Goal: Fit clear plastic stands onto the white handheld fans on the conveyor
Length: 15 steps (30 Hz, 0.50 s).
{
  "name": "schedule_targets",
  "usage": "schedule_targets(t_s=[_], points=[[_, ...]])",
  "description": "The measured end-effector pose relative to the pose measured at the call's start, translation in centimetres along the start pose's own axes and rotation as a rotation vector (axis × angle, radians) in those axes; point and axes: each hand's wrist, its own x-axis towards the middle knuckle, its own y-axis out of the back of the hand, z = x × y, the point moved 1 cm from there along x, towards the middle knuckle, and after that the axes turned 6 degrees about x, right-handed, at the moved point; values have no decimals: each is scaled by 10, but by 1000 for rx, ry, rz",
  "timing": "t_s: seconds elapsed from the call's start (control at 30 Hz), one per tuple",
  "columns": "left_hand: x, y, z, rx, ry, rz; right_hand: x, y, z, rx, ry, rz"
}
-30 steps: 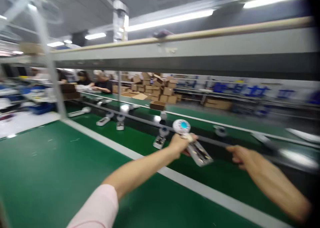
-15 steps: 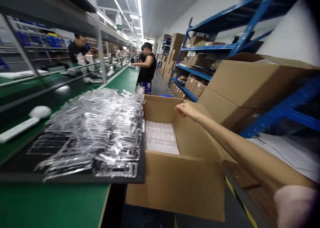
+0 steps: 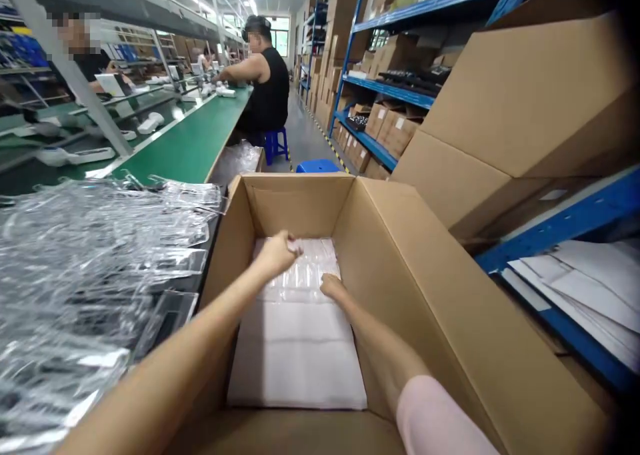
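A large open cardboard box [image 3: 420, 275] stands beside the workbench. Inside lie white wrapped packs [image 3: 300, 368], with clear plastic pieces [image 3: 305, 275] across the far part. My left hand [image 3: 280, 252] reaches over the far left of these pieces, its fingers curled; whether anything is between them is too small to tell. Near the right inner wall, my right hand [image 3: 331, 285] is at the edge of the clear pieces, and its fingertips are hidden or blurred. Left of the box, a heap of clear plastic trays [image 3: 100, 255] covers a dark mat.
A person in black [image 3: 273, 85] sits at the green bench [image 3: 190, 135] ahead; another person [image 3: 83, 48] is at the left. Blue shelving [image 3: 390, 88] with cartons and a big carton [image 3: 540, 95] line the right. A blue stool [image 3: 317, 166] stands beyond the box.
The view has moved nearer the box. My right hand has gone from above its right edge down inside, and my left hand has come into view within it.
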Motion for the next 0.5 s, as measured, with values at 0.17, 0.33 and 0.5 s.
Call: schedule_targets(t_s=[0.17,0.33,0.5], points=[[11,-64,-71,424,254,-226,21,-51,44,-168,172,92],[11,-99,-127,591,353,-328,17,-78,74,-250,254,174],[11,-115,-141,607,388,-299,17,-75,54,-246,294,299]])
